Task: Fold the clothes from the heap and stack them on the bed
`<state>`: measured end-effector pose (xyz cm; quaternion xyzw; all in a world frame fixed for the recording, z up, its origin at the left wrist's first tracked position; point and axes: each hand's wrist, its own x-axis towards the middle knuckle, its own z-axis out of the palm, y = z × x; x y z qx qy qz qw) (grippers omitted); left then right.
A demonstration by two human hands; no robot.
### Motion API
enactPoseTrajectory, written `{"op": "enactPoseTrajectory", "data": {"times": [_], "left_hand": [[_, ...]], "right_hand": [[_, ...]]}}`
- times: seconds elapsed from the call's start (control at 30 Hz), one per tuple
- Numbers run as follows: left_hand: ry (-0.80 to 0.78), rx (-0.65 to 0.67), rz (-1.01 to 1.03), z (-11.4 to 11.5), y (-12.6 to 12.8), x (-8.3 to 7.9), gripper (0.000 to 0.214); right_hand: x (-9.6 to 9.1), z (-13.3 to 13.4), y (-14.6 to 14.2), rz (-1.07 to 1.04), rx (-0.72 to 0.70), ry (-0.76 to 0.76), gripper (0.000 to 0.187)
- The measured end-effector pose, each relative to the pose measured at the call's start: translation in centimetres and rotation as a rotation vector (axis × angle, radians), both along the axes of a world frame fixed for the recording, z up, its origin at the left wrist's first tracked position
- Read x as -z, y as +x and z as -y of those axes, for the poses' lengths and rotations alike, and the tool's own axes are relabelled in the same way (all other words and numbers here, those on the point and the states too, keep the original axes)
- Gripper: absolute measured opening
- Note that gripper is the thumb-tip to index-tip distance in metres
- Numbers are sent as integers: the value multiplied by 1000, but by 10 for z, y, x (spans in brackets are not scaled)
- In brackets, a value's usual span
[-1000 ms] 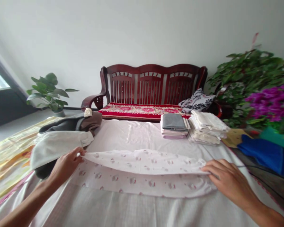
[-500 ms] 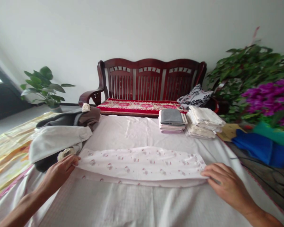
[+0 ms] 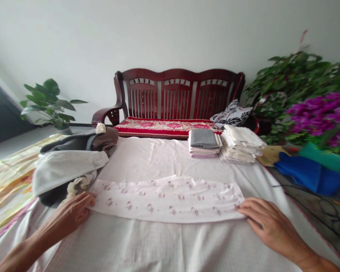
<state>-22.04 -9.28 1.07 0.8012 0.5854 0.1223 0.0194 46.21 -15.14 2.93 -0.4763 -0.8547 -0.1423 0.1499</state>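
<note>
A long strip of white cloth printed with small pink flowers [image 3: 167, 198] lies folded flat across the white-covered table [image 3: 147, 245]. My left hand [image 3: 70, 213] rests on the table with its fingertips pressed on the cloth's left end, fingers loosely curled. My right hand [image 3: 265, 223] lies at the cloth's right end, fingers stretched and pressing its edge down. Neither hand lifts the cloth.
A heap of grey, brown and pale unfolded clothes [image 3: 70, 164] sits at the table's left. Two stacks of folded cloths [image 3: 204, 143] [image 3: 242, 145] stand at the back right. Behind are a red wooden bench [image 3: 175, 105], potted plants [image 3: 49, 104], purple flowers [image 3: 323, 115] and blue cloth [image 3: 308, 175].
The cloth's far half, held raised between both hands, came down toward me onto the near half. The cloth now lies as a flat doubled strip with both hands at its ends.
</note>
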Motion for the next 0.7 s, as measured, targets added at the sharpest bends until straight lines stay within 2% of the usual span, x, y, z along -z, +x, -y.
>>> {"op": "enactPoseTrajectory", "data": {"times": [0.07,0.13,0.37,0.53,0.63,0.7], "left_hand": [[-22,43,-36,2,-4,3,34],[15,26,-85,4,-5,3,37],[107,77,-199,0,5,-10,37],[164,135,-172,-3,9,-15,25],[171,109,-138,-7,8,-22,27],[165,45,-112,-12,8,-31,32]], "right_hand": [[1,0,-1,38,-15,35,36],[2,-1,-2,74,-25,73,39],[12,-5,-12,173,36,202,41],[13,-11,-18,158,89,224,36],[10,-16,-16,158,71,226,36],[7,-21,-13,139,47,240,35]]}}
